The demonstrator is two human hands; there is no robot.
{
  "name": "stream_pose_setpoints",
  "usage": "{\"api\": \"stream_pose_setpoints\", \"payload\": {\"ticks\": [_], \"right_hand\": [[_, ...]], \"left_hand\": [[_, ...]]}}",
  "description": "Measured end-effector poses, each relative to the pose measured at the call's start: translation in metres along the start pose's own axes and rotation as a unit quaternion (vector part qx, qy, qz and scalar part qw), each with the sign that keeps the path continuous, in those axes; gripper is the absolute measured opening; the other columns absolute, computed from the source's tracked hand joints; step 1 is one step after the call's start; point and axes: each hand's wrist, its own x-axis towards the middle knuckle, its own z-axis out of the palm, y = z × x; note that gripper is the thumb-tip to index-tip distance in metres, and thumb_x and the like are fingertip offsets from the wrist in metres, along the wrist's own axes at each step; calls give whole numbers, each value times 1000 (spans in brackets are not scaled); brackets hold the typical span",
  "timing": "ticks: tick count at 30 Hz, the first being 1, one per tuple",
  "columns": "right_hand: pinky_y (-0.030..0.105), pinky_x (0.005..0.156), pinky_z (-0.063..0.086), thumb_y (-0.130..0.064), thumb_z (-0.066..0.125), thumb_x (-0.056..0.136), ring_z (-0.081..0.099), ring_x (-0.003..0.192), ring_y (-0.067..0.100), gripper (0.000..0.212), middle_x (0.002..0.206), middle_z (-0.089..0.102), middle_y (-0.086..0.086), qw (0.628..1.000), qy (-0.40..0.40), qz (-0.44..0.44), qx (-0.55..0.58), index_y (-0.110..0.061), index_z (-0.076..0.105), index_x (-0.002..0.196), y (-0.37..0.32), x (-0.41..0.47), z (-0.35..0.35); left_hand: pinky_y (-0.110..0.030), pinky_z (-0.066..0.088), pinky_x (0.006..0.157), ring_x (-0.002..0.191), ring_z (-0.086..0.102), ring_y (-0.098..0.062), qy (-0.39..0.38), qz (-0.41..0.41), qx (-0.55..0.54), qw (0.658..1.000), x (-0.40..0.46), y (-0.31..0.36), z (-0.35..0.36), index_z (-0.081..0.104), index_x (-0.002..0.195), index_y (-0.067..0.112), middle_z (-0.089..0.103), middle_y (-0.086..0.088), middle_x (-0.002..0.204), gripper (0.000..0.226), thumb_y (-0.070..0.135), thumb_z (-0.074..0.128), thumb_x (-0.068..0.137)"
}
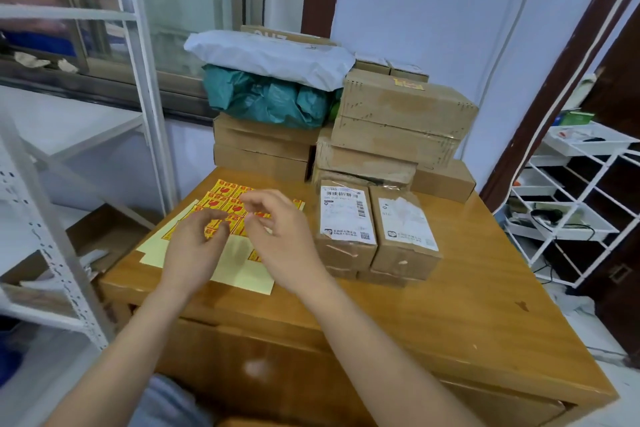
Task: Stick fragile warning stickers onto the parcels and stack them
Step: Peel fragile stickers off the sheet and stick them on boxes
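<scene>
The sheet of yellow-and-red fragile warning stickers (227, 199) lies on pale yellow backing paper (239, 270) at the left half of the wooden table (467, 288), its near corner close to the table's front-left edge. We note part of the sheet stripped bare to the backing.

The left hand (192, 246) hovers over the sheet with fingers loosely curled, thumb and forefinger drawn near each other; motion blur prevents us from telling whether it pinches a sticker. The right hand (277, 232) hangs just beside it, fingers relaxed and spread, grasping nothing we can see.

Immediately right of the hands stand two small brown cardboard parcels with white shipping labels (346, 224), side by side and touching, resting on further cartons. Behind them rises a stack of larger brown cardboard boxes (398, 114); one yellow sticker (408, 84) shows on the topmost. To the stack's left, a teal plastic mailer bag (266, 99) sits on two cartons, with a white plastic mailer bag (273, 55) on top.

We record bare table surface at front centre and right, out to the near and right edges. A white metal shelving frame (52, 218) stands close by the table's left edge; a white wire rack (571, 204) stands beyond the right edge.
</scene>
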Motion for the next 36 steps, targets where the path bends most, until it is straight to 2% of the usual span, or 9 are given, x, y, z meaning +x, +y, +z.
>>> {"api": "stream_pose_setpoints", "payload": {"ticks": [4, 7, 9, 13, 16, 19, 23, 30, 36], "right_hand": [[29, 109, 32, -6, 44, 94, 40, 127, 19, 39, 133, 45, 8, 992, -34, 61, -108, -3, 48, 132, 40, -1, 30], [38, 111, 26, -14, 41, 95, 23, 137, 25, 50, 147, 28, 7, 951, -81, 119, -274, -4, 32, 143, 71, 2, 36], [39, 112, 24, -19, 41, 96, 19, 138, 27, 53, 150, 24, 7, 928, -87, 154, -327, -4, 26, 145, 83, 4, 35], [38, 113, 22, -24, 39, 97, 20, 137, 27, 56, 150, 24, 10, 920, -79, 170, -344, 1, 24, 145, 94, 3, 38], [40, 111, 26, -26, 39, 97, 19, 138, 27, 51, 150, 25, 10, 921, -72, 181, -338, 2, 33, 140, 97, 2, 39], [41, 107, 32, -25, 40, 97, 24, 134, 27, 44, 142, 34, 11, 921, -69, 176, -340, 0, 41, 132, 98, 1, 39], [40, 99, 37, -23, 40, 96, 32, 127, 28, 34, 132, 41, 12, 922, -58, 161, -347, -2, 44, 123, 95, -1, 40], [41, 102, 35, -28, 39, 97, 34, 124, 29, 37, 131, 42, 12, 916, -90, 126, -369, -4, 44, 125, 95, -4, 40], [41, 110, 27, -36, 41, 96, 26, 132, 27, 53, 141, 34, 11, 916, -110, 126, -365, -3, 37, 137, 97, -3, 38]], "left_hand": [[-41, 40, 94, 114, 51, -29, -74, 60, 103, 990, 7, -16, 8, 64, 116, 9, 62, -10, 119, 26, 17, 53, 93], [-36, 38, 95, 115, 46, -25, -147, 93, 152, 973, 9, -20, 24, 61, 120, 12, 59, -6, 123, 30, 17, 49, 94], [-33, 38, 94, 115, 45, -22, -156, 115, 183, 964, 7, -22, 34, 61, 120, 12, 58, -3, 122, 30, 19, 49, 94], [-30, 41, 90, 113, 45, -18, -115, 146, 200, 962, 2, -30, 41, 60, 121, 14, 58, 2, 120, 31, 25, 50, 94], [-30, 43, 89, 114, 44, -17, -119, 154, 200, 960, 1, -31, 41, 60, 123, 16, 57, 3, 121, 32, 25, 48, 94], [-31, 45, 88, 114, 45, -17, -114, 160, 218, 956, 0, -30, 41, 60, 123, 17, 57, 3, 122, 33, 25, 46, 95], [-32, 46, 86, 111, 47, -18, -103, 158, 221, 957, -1, -29, 42, 61, 121, 17, 59, 1, 119, 32, 24, 45, 95], [-32, 45, 78, 101, 52, -20, -65, 142, 224, 962, -3, -27, 41, 66, 110, 12, 64, -3, 109, 26, 22, 50, 93], [-36, 40, 92, 113, 45, -21, -80, 100, 186, 974, 1, -33, 42, 61, 122, 13, 59, -2, 120, 33, 26, 49, 95]]}}
